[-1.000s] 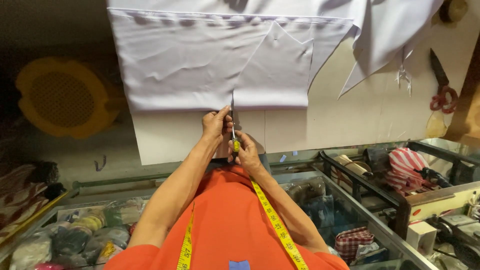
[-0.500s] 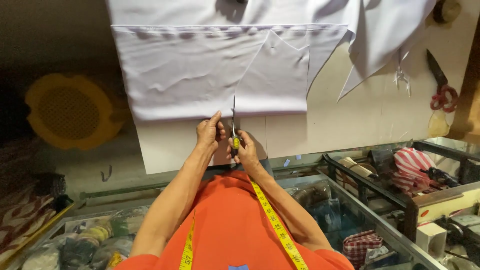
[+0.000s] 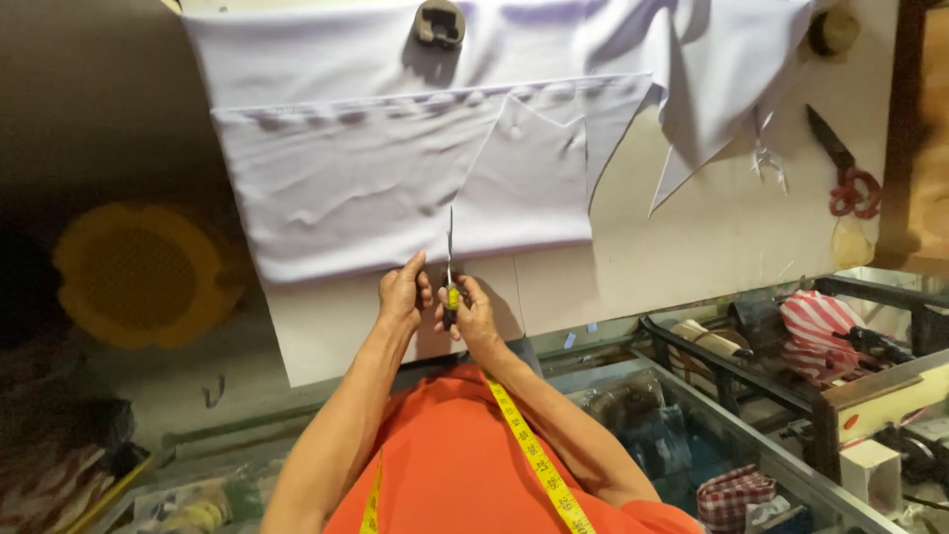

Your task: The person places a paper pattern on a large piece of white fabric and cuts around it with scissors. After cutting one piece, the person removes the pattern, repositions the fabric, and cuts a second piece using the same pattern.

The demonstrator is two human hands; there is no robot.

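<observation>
The right hand (image 3: pixel 473 314) grips small scissors (image 3: pixel 450 267) at the white cloth's (image 3: pixel 395 188) near edge on the table (image 3: pixel 732 227). The left hand (image 3: pixel 401 295) pinches the cloth beside them. Red scissors (image 3: pixel 845 168) lie far right.

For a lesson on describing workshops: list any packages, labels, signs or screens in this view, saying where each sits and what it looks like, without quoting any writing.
Small box: lower right, on the frame beside the glass counter; boxy, white with a red mark.
Clear plastic packets: under the glass counter, right of the person's right arm; contents unclear.
No signs or screens in view.
</observation>
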